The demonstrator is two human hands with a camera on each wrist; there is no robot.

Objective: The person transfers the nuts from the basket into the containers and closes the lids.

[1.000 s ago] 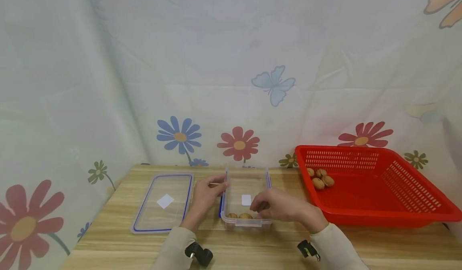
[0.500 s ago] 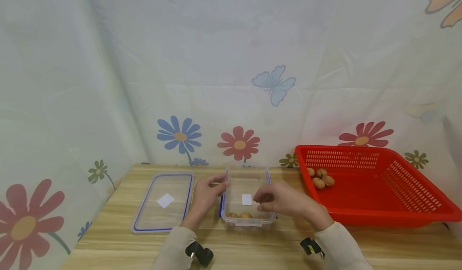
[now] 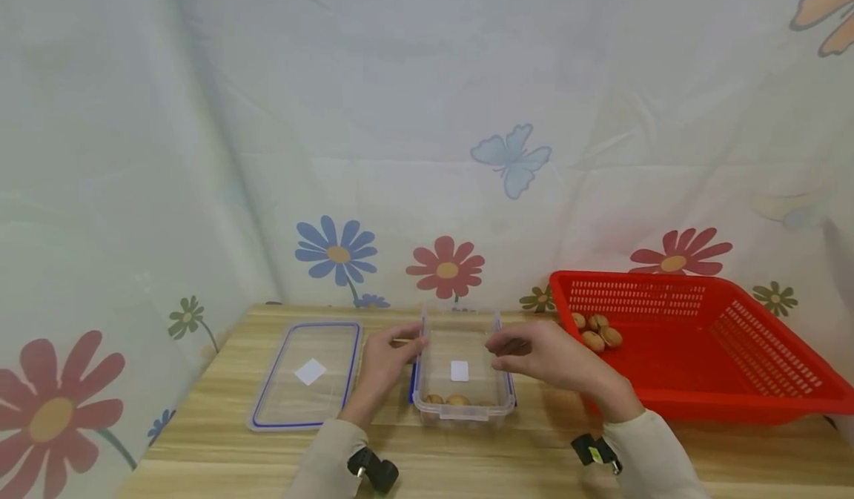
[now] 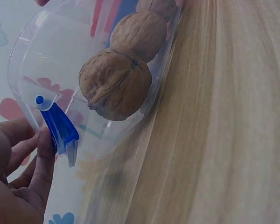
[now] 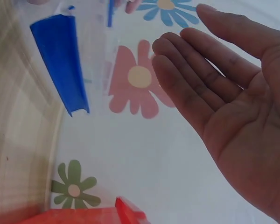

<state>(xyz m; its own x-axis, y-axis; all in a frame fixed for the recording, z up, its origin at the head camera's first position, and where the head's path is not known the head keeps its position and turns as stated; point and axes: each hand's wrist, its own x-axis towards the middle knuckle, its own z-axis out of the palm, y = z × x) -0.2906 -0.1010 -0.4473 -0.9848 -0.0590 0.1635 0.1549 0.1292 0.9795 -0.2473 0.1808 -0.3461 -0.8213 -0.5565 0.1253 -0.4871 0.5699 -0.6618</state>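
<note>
A clear plastic food storage box [image 3: 467, 410] with blue latches stands lidless on the table, its long sides running away from me. Several walnuts [image 3: 457, 400] lie along its near end; the left wrist view shows a walnut [image 4: 115, 84] close up through the wall. My left hand [image 3: 383, 365] holds the box at its left rim, thumb and fingers beside the blue latch [image 4: 60, 126]. Just over the right rim hovers my right hand [image 3: 554, 358], holding nothing; its fingers [image 5: 191, 79] are extended and lightly bent in the right wrist view.
Left of the box lies its clear lid [image 3: 310, 402] with a blue seal and a white label. A red plastic basket [image 3: 674, 402] stands close on the right, with several walnuts [image 3: 600, 332] in its left corner. Behind the wooden table [image 3: 460, 469] hangs a flowered curtain [image 3: 373, 113].
My right hand has lifted out of the box's near right corner and moved right and up to the right rim. The left hand keeps its place on the box.
</note>
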